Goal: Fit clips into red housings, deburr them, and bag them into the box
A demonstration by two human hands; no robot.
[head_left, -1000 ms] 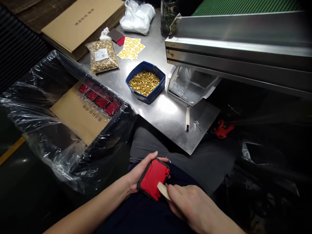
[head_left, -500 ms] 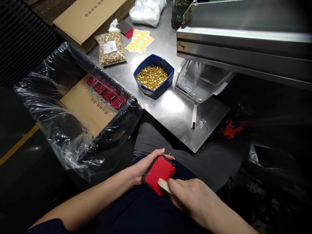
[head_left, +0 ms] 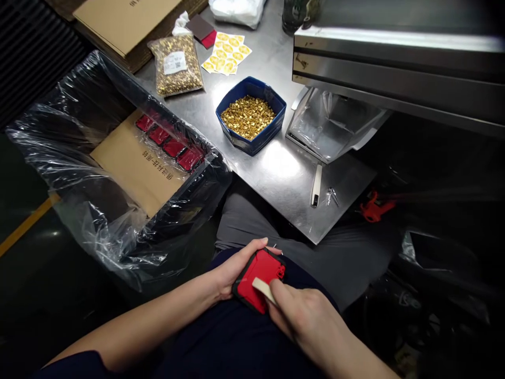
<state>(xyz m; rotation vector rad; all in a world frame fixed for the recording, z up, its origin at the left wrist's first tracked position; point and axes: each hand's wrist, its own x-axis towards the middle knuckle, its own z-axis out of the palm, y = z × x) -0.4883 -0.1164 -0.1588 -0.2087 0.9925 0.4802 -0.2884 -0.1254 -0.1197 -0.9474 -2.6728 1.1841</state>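
My left hand (head_left: 232, 266) is wrapped round a red and black plastic case (head_left: 256, 279) held over my lap. My right hand (head_left: 303, 316) pinches a small cream-coloured flat stick (head_left: 263, 289), whose tip lies on the red face of the case. Both hands are closed on what they hold. A blue bowl (head_left: 272, 129) of small gold-coloured pieces stands on the steel table (head_left: 284, 179) in front of me.
At left, a plastic-lined bin (head_left: 79, 158) holds cardboard and a row of red cases (head_left: 169, 145). On the table lie a bag of gold pieces (head_left: 175, 66), yellow sticker sheets (head_left: 226, 52), a white tool (head_left: 315, 184) and small screws. A steel machine (head_left: 394, 63) overhangs at right.
The case and both hands have shifted slightly up and right in view, and the case is tilted more. The stick stays on its red face.
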